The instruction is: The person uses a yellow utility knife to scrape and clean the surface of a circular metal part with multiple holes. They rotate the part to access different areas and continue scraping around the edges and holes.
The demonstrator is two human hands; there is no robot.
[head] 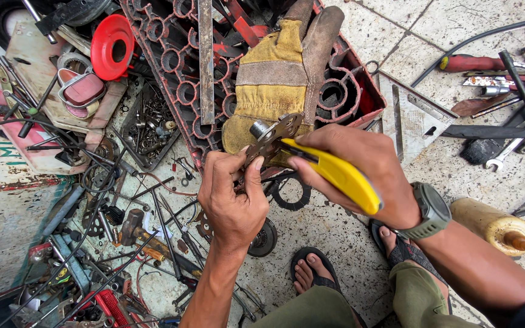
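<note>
My left hand (233,197) pinches a round, perforated metal disc with a short hub (273,135) by its lower edge. In my right hand (360,164) is a yellow-handled utility knife (335,174), whose tip touches the disc's face. A watch sits on my right wrist (431,212). Both hands work just above a yellow and grey work glove (281,79), which lies on a red plastic crate (177,61). My sandalled feet (311,273) show below.
Wrenches, a red-handled screwdriver (472,62) and cables lie at the right. A metal square (411,118) lies beside the crate. A red funnel (112,47), a tray of small parts (150,127), a hammer (135,225) and scattered tools crowd the left floor.
</note>
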